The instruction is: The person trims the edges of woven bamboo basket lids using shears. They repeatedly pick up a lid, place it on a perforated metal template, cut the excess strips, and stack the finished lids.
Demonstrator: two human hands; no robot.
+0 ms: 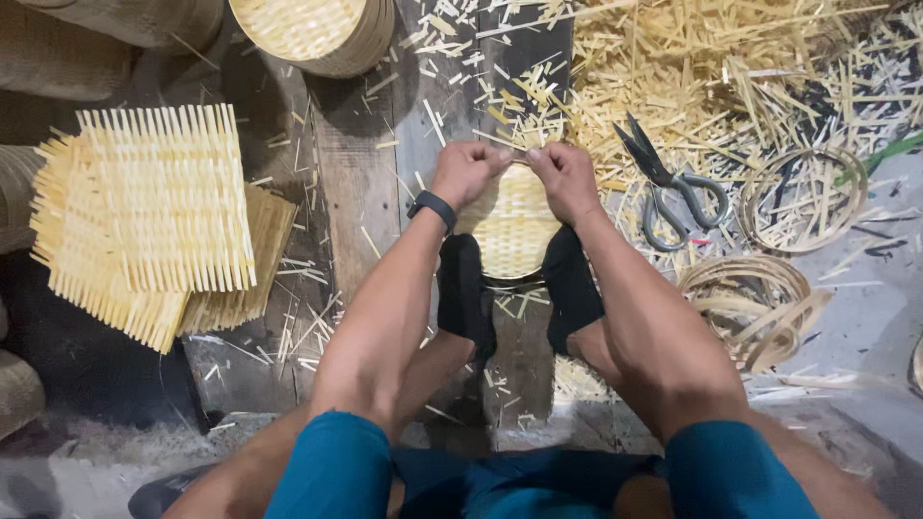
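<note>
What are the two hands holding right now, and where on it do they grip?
Both the left hand and the right hand pinch the far rim of a small round woven bamboo basket, which is propped between the feet in black socks.

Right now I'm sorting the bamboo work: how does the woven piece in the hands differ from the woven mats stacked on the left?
The round woven piece is curved, pinched at its top edge by the left hand and right hand. The flat woven mats are square, fringed with loose strip ends, stacked untouched. Both are pale bamboo weave.
</note>
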